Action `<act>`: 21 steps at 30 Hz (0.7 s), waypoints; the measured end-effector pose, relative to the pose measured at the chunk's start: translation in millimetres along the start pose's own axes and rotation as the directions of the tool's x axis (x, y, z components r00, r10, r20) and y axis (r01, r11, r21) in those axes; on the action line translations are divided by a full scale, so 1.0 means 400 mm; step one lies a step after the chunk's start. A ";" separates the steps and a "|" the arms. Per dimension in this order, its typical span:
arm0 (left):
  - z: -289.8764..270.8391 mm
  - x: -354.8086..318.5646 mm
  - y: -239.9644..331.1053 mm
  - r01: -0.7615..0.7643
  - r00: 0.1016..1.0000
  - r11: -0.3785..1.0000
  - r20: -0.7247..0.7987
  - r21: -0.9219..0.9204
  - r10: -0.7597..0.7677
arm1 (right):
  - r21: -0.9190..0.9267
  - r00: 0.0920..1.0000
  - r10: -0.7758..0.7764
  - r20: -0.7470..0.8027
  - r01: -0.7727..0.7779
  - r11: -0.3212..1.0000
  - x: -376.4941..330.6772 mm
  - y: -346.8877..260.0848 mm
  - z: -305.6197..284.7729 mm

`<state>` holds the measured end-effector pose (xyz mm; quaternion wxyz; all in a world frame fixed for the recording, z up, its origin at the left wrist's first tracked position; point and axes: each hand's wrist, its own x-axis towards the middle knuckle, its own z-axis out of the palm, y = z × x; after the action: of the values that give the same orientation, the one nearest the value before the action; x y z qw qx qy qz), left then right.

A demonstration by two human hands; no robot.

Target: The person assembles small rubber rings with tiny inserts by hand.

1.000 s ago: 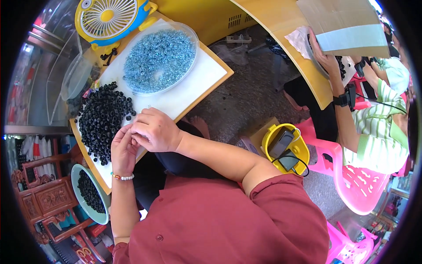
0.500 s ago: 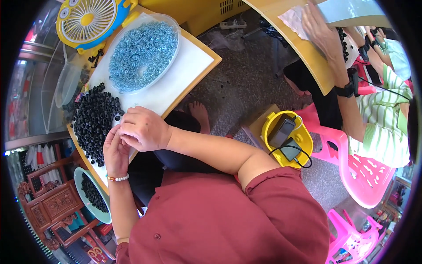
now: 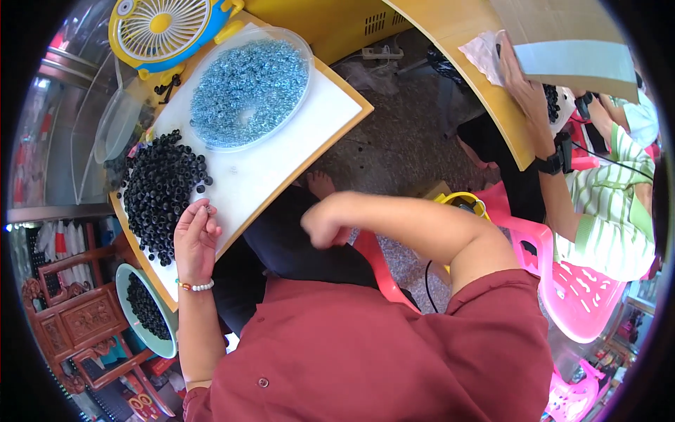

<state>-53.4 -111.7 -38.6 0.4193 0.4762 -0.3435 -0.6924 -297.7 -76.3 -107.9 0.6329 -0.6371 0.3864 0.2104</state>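
While I watch from afar through the head camera, the containers draw my eye first: a round clear tray [image 3: 294,114] stands on the white board [image 3: 274,158], spread with glassy blue pieces [image 3: 239,84], a paler spot showing among them. Lower down, beside the board's left edge, a pale green bowl [image 3: 163,347] holds small black pieces [image 3: 146,309]. A yellow basket [image 3: 460,195] shows only partly behind the right forearm (I can make out something dark inside, no more). Near the tray, a heap of black beads [image 3: 163,193] lies loose on the board. I see the left hand [image 3: 197,239] at the heap's lower right, thumb and fingertips pinched together on a tiny piece [image 3: 210,209], too small for me to identify; it sits at the fingertips, above the board and just beside the heap. Well apart from it, the right hand [image 3: 325,221] is over the dark-clothed lap, fingers curled under and blurred, so I cannot tell whether it is clamped on anything.
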 end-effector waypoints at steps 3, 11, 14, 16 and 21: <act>-0.001 0.004 -0.003 0.011 1.000 1.000 -0.029 0.013 -0.011 | -0.001 0.926 0.294 -0.237 -0.303 0.953 -0.071 0.090 -0.092; 0.002 -0.007 0.014 0.053 0.989 0.993 -0.142 0.102 -0.038 | 0.249 0.455 0.468 -0.758 -0.461 0.852 0.356 0.665 -0.129; 0.030 0.003 0.019 0.092 0.983 0.986 -0.169 0.141 -0.067 | 0.426 0.056 0.464 -0.884 -0.314 0.849 0.655 0.925 0.025; 0.009 -0.023 0.032 0.068 0.974 0.982 -0.223 0.177 -0.027 | 0.555 0.096 0.563 -0.821 -0.099 0.826 0.801 0.883 0.024; -0.033 -0.027 0.023 0.059 0.979 0.966 -0.203 0.251 -0.007 | 0.764 0.088 0.761 -0.643 0.007 0.645 0.860 0.898 0.013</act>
<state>-36.3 -106.8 -30.6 0.3750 0.5994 -0.3780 -0.5977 -358.2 -113.1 -600.2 0.3255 -0.2474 0.8920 -0.1926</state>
